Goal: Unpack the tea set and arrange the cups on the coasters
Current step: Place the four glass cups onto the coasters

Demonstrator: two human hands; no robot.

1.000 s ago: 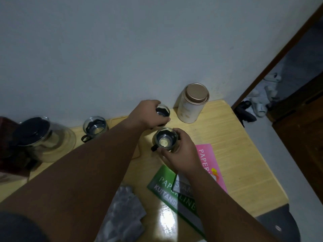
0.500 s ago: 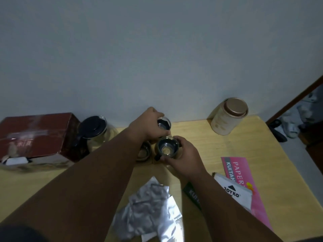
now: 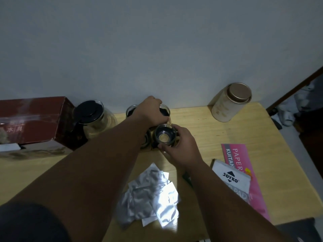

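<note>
Hands are both busy: the left hand (image 3: 151, 112) reaches to the back of the wooden table (image 3: 218, 137) with its fingers curled over the rim of a glass cup (image 3: 165, 111) near the wall, and the right hand (image 3: 180, 151) has thumb and fingers wrapped round the nearer cup (image 3: 164, 135) just in front of it. Whether either cup is lifted off the wood I cannot tell, and no coaster can be made out. The largest hazard is probably the left forearm, which stretches across the table close to the red box (image 3: 35, 119) and the glass teapot (image 3: 94, 117). A careless sweep while drawing back could knock the pot. Next is a cup half hidden under that forearm (image 3: 146, 139), which could be clipped by the wrist or by the nearer cup. The two held cups sit very close together, as does a third at the back (image 3: 130, 110), so moving both at once risks glass striking glass. The light is dim and the glass is smooth, so a rim grip from above could slip. Least of all, the crumpled foil wrappers (image 3: 152, 194) lie near the front edge, where a cup set down on them would rock.
</note>
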